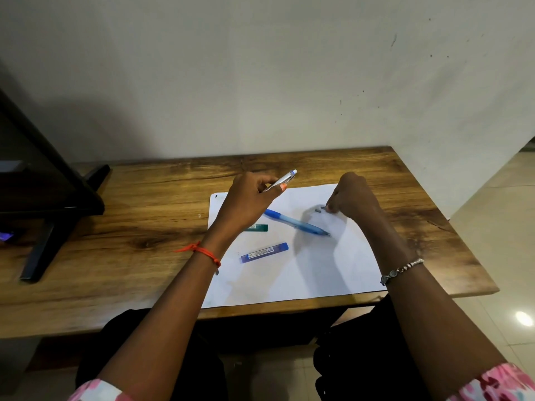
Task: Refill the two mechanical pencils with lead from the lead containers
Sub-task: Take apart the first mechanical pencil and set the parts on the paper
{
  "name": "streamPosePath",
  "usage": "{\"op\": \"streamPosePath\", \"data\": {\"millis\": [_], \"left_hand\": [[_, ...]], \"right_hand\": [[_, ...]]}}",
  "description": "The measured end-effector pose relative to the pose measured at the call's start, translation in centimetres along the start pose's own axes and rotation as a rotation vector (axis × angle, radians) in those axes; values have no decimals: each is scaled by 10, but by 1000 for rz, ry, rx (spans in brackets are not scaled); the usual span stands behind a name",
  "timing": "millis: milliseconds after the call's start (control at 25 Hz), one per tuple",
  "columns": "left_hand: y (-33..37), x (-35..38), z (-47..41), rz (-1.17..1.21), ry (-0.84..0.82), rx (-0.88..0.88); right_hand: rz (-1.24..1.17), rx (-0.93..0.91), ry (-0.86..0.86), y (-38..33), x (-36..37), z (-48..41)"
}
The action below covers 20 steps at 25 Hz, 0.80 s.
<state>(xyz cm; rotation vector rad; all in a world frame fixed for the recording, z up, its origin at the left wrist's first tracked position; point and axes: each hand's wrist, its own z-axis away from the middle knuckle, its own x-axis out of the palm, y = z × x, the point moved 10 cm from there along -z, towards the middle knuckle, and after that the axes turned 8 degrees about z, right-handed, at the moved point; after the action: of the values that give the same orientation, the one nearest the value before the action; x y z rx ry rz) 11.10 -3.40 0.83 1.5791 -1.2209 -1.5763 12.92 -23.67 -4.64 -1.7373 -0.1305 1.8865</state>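
Silver slim pencil (pixel 280 180) gripped by left hand (pixel 249 198).

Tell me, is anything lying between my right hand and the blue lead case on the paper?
Yes. The blue pencil lies slantwise on the paper, between your right hand and the blue lead case. It lies flat, so reaching over it should be easy.
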Motion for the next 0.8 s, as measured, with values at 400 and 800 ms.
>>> {"op": "streamPosePath", "data": {"millis": [400, 800], "left_hand": [[-3, 7, -2, -70, -64, 18], [-9, 21, -2, -192, -169, 19]], "right_hand": [[-300, -251, 24, -32, -30, 17], [-157, -626, -72, -89, -19, 46]]}}
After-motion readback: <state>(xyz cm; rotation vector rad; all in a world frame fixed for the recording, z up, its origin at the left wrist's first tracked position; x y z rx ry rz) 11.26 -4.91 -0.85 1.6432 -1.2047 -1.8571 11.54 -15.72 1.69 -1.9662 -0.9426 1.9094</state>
